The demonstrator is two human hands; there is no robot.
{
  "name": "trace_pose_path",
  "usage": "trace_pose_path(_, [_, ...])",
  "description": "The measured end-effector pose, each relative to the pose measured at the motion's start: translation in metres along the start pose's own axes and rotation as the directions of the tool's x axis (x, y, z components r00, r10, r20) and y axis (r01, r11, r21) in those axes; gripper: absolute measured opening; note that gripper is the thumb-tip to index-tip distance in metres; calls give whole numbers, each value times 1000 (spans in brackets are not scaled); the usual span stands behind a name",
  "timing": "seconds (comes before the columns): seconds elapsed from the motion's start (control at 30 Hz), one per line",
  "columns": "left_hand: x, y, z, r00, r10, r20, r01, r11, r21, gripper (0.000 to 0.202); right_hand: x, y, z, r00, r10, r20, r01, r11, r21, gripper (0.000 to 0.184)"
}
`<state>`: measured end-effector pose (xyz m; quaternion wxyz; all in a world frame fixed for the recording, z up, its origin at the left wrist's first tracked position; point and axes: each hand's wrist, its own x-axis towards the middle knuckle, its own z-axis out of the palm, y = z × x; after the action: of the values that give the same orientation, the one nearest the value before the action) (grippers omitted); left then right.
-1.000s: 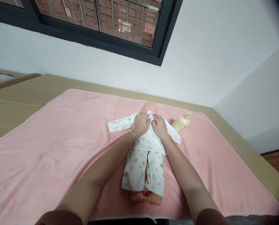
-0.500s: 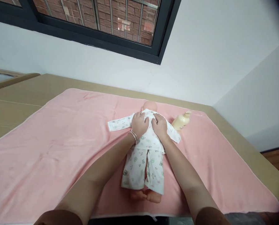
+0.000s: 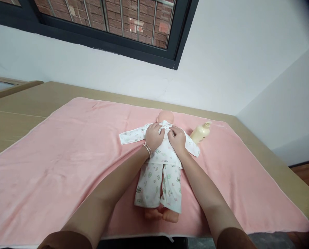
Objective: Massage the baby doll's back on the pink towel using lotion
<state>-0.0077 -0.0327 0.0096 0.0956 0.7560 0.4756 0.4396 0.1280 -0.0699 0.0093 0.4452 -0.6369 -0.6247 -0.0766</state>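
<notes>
A baby doll (image 3: pixel 165 117) with a bare head lies stretched out, its feet (image 3: pixel 161 215) towards me. It wears a white printed shirt (image 3: pixel 166 152) and matching trousers (image 3: pixel 149 185), with both sleeves spread sideways. My left hand (image 3: pixel 154 136), a bracelet (image 3: pixel 147 150) at its wrist, rests on the upper shirt with its fingers curled and pinching the cloth. Opposite it, my right hand (image 3: pixel 177 138) also has bent fingers closed on the shirt near the collar. A small fold of cloth shows between the two hands. Some fingertips are hidden.
Beneath the doll a pink blanket (image 3: pixel 66 155) covers much of the wooden table (image 3: pixel 21 128). A pale yellow bottle (image 3: pixel 201 132) lies tilted by the doll's right-hand sleeve. Behind stand a white wall (image 3: pixel 214 69) and a dark-framed window (image 3: pixel 154 57).
The fingers of both hands have curled in slightly, and the shirt between them is drawn into a fold. Doll, bottle and blanket stay in place; the view shifts a little.
</notes>
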Motion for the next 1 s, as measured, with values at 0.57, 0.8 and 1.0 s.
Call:
trace_pose_path(0.57, [3, 1, -4, 998, 24, 63, -20, 998, -66, 30, 2, 2, 0, 997, 73, 7, -73, 988, 138, 25])
trace_pose_path(0.8, [3, -2, 1, 998, -47, 31, 49, 997, -57, 36, 6, 4, -1, 992, 118, 42, -124, 978, 170, 36])
trace_pose_path(1.0, [5, -3, 3, 991, -83, 106, 78, 996, 50, 44, 9, 8, 2, 993, 83, 82, -90, 993, 78, 40])
